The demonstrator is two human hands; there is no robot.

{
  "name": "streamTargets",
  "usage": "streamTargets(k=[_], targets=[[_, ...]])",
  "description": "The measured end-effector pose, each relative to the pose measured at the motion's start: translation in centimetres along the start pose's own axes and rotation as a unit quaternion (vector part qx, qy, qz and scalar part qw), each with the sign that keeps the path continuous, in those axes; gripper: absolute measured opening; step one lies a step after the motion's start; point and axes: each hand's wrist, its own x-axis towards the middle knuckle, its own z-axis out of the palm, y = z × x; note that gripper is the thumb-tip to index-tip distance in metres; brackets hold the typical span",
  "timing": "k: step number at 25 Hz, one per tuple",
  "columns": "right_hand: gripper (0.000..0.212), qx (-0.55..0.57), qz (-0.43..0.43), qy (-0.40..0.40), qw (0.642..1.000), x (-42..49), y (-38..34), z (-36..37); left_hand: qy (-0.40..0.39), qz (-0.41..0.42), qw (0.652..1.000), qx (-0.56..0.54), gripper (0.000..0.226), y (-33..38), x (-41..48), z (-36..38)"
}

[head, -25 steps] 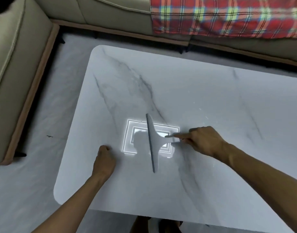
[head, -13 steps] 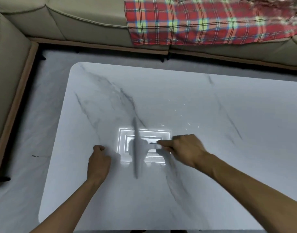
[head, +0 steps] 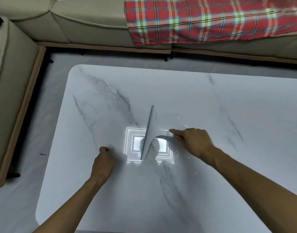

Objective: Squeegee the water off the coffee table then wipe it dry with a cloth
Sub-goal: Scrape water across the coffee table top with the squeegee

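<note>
A grey squeegee (head: 149,132) rests with its long blade on the white marble coffee table (head: 211,101), the blade running near to far and slightly tilted. My right hand (head: 193,142) grips its curved handle from the right, index finger stretched out. Small water drops (head: 178,117) glisten just right of the blade. My left hand (head: 103,163) is a loose fist pressed on the tabletop left of the squeegee, holding nothing. No cloth is in view.
A beige sofa (head: 87,19) wraps the far side and the left. A red plaid blanket (head: 203,19) lies on it at the back right. A bright square ceiling-light reflection (head: 132,143) shines on the table under the squeegee. Pale floor (head: 43,115) surrounds the table.
The squeegee blade has swung from leaning left at the top to leaning right, and sits a little further right. My left fist stays in place. The view has shifted slightly.
</note>
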Motion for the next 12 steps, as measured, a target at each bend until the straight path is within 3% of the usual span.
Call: streamTargets(k=[6, 9, 12], targets=[[0.037, -0.024, 0.132, 0.034, 0.990, -7.1, 13.1, -2.5, -0.055, 0.025, 0.998, -0.005, 0.033, 8.3, -2.3, 5.0], [0.037, -0.010, 0.119, 0.044, 0.992, -6.7, 14.1, -4.0, -0.014, 0.040, 0.999, -0.019, 0.016, 11.2, -2.7, 6.9], [0.037, 0.033, 0.042, 0.045, 0.998, -1.9, 11.4, -5.0, 0.019, 0.047, 0.998, -0.036, 0.017, 12.7, -2.0, 7.2]])
